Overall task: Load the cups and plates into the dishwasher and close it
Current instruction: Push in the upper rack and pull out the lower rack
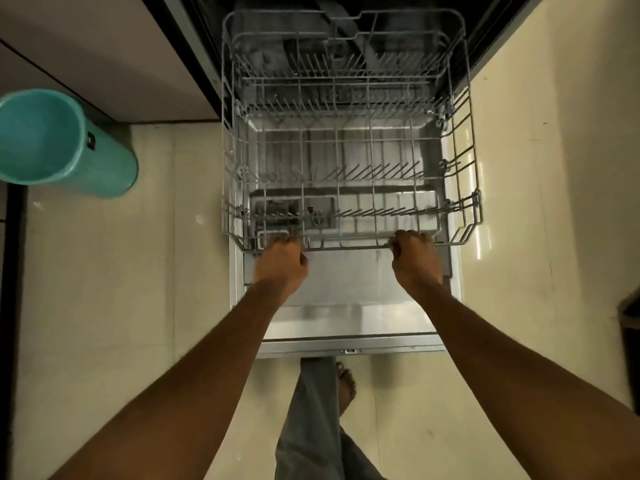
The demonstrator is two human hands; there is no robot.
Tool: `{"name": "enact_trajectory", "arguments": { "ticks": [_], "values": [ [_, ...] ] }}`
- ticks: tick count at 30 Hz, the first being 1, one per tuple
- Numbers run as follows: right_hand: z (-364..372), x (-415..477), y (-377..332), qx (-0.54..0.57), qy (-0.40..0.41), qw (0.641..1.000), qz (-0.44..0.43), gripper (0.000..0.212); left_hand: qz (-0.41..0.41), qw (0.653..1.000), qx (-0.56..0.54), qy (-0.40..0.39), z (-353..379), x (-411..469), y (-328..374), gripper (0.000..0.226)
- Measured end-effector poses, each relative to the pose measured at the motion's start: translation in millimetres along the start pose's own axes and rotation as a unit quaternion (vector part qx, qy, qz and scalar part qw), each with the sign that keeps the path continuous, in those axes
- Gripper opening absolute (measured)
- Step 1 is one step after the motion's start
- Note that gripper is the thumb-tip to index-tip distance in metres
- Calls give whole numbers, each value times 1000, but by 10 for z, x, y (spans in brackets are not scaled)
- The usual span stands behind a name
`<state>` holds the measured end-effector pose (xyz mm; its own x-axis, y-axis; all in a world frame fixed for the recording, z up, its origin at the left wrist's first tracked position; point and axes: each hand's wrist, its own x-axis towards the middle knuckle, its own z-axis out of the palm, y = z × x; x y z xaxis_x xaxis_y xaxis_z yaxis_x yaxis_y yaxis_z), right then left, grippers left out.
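Note:
The dishwasher stands open, its steel door (346, 320) folded down flat toward me. A grey wire rack (464, 216) is drawn out over the door and holds no dishes. My left hand (281, 263) grips the rack's front rail near its left corner. My right hand (415, 259) grips the same rail near its right corner. Both sets of fingers curl over the wire. A second wire rack (346, 46) sits higher and farther back in the dark tub. No cups or plates are in view.
A teal plastic bin (59, 143) stands on the cream tiled floor to the left of the dishwasher. Pale cabinet fronts (104, 57) flank the opening. My leg and bare foot (346, 382) are just in front of the door's edge. A dark object (630, 334) sits at the right edge.

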<state>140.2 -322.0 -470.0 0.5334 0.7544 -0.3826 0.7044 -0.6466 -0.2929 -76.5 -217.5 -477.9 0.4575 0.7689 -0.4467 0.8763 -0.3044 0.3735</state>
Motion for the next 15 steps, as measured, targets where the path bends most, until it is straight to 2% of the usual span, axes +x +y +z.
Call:
{"name": "enact_trajectory", "arguments": {
  "ticks": [11, 15],
  "values": [
    [-20, -526, 43, 15, -33, 999, 9, 28, -6, 998, 30, -48, 37, -495, 5, 33],
    [-232, -680, -95, 57, -8, 998, 9, 36, 14, 1000, 12, -8, -189, -660, 62, 33]
  ]
}}
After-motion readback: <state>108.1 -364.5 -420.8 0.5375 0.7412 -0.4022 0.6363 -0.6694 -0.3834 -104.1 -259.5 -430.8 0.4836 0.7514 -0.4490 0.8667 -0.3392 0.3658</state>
